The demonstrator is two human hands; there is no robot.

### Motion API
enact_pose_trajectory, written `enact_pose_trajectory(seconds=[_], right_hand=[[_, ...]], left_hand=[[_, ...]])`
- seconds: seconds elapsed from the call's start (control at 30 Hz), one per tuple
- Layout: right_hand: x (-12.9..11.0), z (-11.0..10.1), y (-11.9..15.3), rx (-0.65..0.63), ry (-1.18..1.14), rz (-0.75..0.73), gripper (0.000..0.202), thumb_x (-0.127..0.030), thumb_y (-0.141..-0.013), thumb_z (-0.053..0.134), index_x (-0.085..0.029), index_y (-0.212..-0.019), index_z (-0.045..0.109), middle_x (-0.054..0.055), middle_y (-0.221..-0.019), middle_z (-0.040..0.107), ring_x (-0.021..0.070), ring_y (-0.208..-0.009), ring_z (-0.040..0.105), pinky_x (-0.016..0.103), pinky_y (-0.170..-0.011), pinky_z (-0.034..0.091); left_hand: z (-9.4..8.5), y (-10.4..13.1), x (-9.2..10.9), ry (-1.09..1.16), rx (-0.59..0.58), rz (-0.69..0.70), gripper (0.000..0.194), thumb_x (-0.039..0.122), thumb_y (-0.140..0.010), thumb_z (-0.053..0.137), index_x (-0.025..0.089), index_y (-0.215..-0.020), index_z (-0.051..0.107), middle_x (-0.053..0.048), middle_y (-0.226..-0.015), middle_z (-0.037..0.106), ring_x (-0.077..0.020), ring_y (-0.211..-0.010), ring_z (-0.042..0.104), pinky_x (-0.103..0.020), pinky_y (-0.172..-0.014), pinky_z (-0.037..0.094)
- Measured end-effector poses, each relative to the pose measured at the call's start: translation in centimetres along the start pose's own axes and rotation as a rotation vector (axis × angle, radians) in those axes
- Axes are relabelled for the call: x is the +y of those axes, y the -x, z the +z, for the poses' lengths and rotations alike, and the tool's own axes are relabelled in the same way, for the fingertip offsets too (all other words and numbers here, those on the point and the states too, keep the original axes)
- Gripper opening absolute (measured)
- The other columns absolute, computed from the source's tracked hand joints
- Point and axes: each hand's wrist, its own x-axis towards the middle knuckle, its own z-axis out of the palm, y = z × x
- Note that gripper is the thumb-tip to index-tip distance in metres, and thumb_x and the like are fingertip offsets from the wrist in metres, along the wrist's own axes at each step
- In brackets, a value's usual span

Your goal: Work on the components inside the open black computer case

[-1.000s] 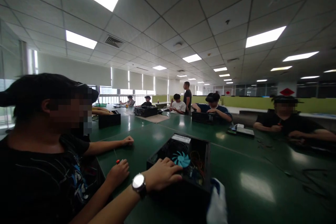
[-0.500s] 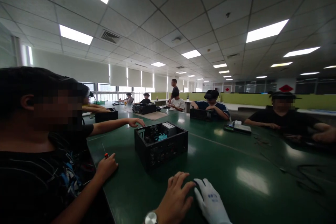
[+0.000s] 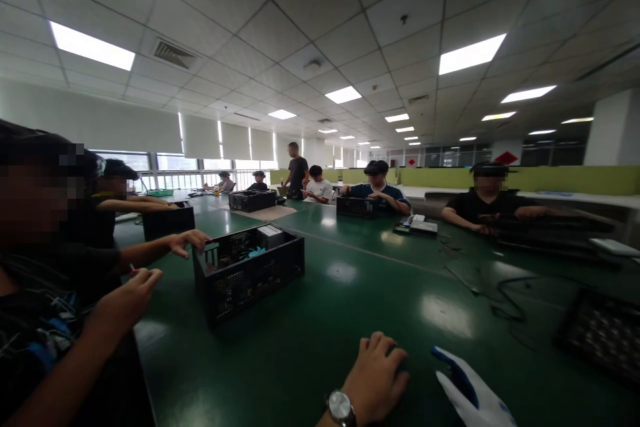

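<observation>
Glossy green tabletop (image 3: 280,360) carries a boxy black case (image 3: 253,280), the bare left hand (image 3: 376,372) and white-gloved right hand (image 3: 475,392) unclenched, empty.

The one view, head-worn, looks from near the open black computer case (image 3: 260,273), above and to the right of it, facing nearly level past it along the green table (image 3: 300,360), with the ceiling (image 3: 210,20) overhead.

Bright ceiling panels (image 3: 473,54) shine above pale window blinds (image 3: 135,123), lime-green partitions (image 3: 440,177) and a glossy green table (image 3: 280,327).
</observation>
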Motion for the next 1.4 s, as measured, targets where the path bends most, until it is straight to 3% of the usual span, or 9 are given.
enact_pose_trajectory(seconds=[0.23,0.47,0.63,0.73,0.87,0.93,1.07,1.2,1.4], right_hand=[[-1.3,1.2,0.0,-0.004,0.089,-0.103,0.049,-0.054,-0.073,0.052,-0.028,-0.108,0.073,0.013,-0.128,0.066,0.0379,-0.120,0.063,0.052,-0.092,0.055],[-4.6,0.5,1.4,-0.032,0.141,0.015,0.076,-0.055,-0.086,0.032,-0.016,-0.150,0.044,0.021,-0.149,0.045,0.0380,-0.129,0.055,0.050,-0.100,0.051],[-6.3,-1.2,1.4,-0.009,0.015,0.152,0.076,-0.058,-0.091,0.029,-0.016,-0.154,0.030,0.019,-0.139,0.048,0.0314,-0.106,0.064,0.043,-0.086,0.055],[-6.5,-2.1,1.2,0.004,-0.070,0.277,0.075,-0.059,-0.092,0.029,-0.017,-0.153,0.028,0.019,-0.136,0.048,0.0311,-0.099,0.063,0.044,-0.082,0.055],[-7.2,-3.0,1.3,0.069,-0.144,0.305,0.075,-0.062,-0.092,0.028,-0.016,-0.152,0.027,0.019,-0.135,0.048,0.0345,-0.102,0.060,0.049,-0.084,0.054],[-7.6,-3.3,1.5,0.093,-0.160,0.315,0.075,-0.062,-0.092,0.026,-0.015,-0.151,0.029,0.020,-0.133,0.049,0.0347,-0.101,0.060,0.049,-0.084,0.054],[-8.1,-3.7,1.5,0.031,-0.149,0.323,0.070,-0.057,-0.094,0.023,-0.016,-0.150,0.028,0.019,-0.134,0.048,0.0327,-0.102,0.062,0.047,-0.086,0.054],[-7.8,-3.7,1.5,-0.025,-0.147,0.287,0.068,-0.053,-0.093,0.023,-0.016,-0.150,0.026,0.019,-0.135,0.050,0.0306,-0.101,0.064,0.044,-0.085,0.056],[-6.9,-3.1,1.3,-0.039,-0.120,0.230,0.066,-0.046,-0.092,0.023,-0.013,-0.149,0.029,0.020,-0.140,0.047,0.0321,-0.115,0.060,0.045,-0.094,0.053]], left_hand=[[-0.1,0.1,-0.5,0.015,0.012,-0.054,0.034,0.026,-0.096,0.058,0.030,-0.130,0.057,-0.002,-0.135,0.056,-0.0234,-0.126,0.046,-0.046,-0.107,0.040],[0.1,0.4,-0.7,0.017,0.059,0.037,0.037,0.015,-0.092,0.058,0.030,-0.126,0.059,0.000,-0.129,0.059,-0.0216,-0.121,0.049,-0.041,-0.103,0.042],[0.3,0.3,-0.4,0.008,0.149,0.036,0.035,0.009,-0.092,0.053,0.026,-0.122,0.060,-0.002,-0.124,0.061,-0.0215,-0.120,0.050,-0.041,-0.105,0.041],[-0.4,0.4,-0.3,-0.055,0.302,0.110,0.040,0.005,-0.091,0.051,0.025,-0.125,0.058,-0.004,-0.126,0.060,-0.0232,-0.124,0.048,-0.042,-0.107,0.041],[-3.6,-0.4,-0.3,-0.234,0.543,0.213,0.041,0.008,-0.093,0.048,0.022,-0.131,0.054,-0.008,-0.137,0.054,-0.0263,-0.137,0.039,-0.046,-0.114,0.037],[-6.4,-1.7,-0.4,-0.388,0.566,0.164,0.039,0.014,-0.098,0.046,0.022,-0.134,0.054,-0.009,-0.143,0.050,-0.0272,-0.143,0.033,-0.047,-0.117,0.032],[-13.3,-5.6,-2.4,-0.607,0.437,-0.034,0.036,0.029,-0.105,0.043,0.021,-0.139,0.053,-0.010,-0.145,0.050,-0.0281,-0.143,0.035,-0.048,-0.119,0.029],[-19.0,-8.3,-6.4,-0.647,0.274,-0.177,0.031,0.038,-0.103,0.054,0.016,-0.124,0.061,-0.011,-0.127,0.061,-0.0276,-0.121,0.056,-0.052,-0.105,0.045],[-21.7,-7.8,-8.9,-0.669,-0.031,-0.242,0.033,0.038,-0.099,0.062,0.017,-0.125,0.061,-0.010,-0.125,0.062,-0.0236,-0.107,0.064,-0.045,-0.091,0.056]])
